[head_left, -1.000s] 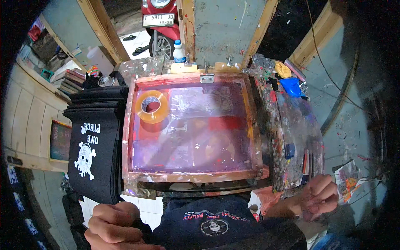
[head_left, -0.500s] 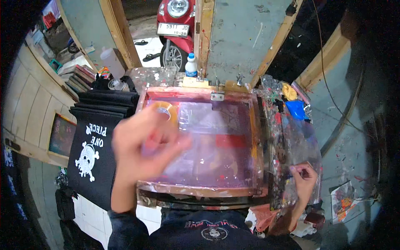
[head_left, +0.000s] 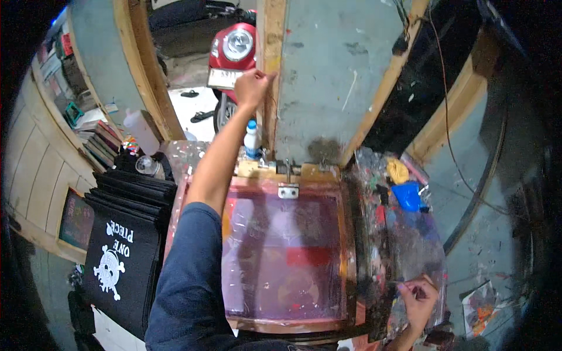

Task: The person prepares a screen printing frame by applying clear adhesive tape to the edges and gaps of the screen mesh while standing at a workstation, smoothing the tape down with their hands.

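Stretched far forward, my left hand [head_left: 252, 89] has its fingers pinched together beside the wooden door post [head_left: 271, 111]; I cannot make out what is in them or whether they touch the post. Below my left arm lies a wood-framed printing screen [head_left: 349, 257] with purple mesh and a red patch. The arm hides its left part, with only a yellowish edge showing there. At the right, my right hand [head_left: 420, 299] is closed in a pinch above a paint-stained surface with clear plastic; anything between those fingers is too small to name.
A metal hinge clamp [head_left: 288, 191] holds the screen's far edge. Behind it stands a white bottle with a blue cap [head_left: 252, 141]. Black printed fabric pieces [head_left: 120, 257] are stacked at left. A blue pouch [head_left: 408, 196] lies at right; a red scooter [head_left: 234, 47] stands beyond the doorway.
My left hand has moved from above the screen forward and up to the door post. The view has tilted upward. My right hand stays at the right, still pinched.
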Motion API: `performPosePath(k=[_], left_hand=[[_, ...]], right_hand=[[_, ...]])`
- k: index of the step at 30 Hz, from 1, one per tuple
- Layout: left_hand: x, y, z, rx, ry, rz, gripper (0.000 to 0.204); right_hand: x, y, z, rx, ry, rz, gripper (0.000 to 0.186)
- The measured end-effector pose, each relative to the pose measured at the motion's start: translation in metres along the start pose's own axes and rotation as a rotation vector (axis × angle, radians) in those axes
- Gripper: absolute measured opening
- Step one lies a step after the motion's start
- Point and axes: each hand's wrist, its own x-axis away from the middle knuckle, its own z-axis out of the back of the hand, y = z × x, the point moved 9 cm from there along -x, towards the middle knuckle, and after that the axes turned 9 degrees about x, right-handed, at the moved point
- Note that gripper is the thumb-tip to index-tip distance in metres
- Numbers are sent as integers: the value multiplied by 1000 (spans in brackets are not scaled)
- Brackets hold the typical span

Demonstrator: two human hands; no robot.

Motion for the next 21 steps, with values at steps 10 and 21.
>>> performPosePath(k=[10,21], left_hand=[[-3,-9,57,-512,-130,49,91],[412,183,68,762,-996,469,73]], right_hand=[[-35,-87,-44,260,-278,340,16],[-35,-168,-133,128,-640,861,13]])
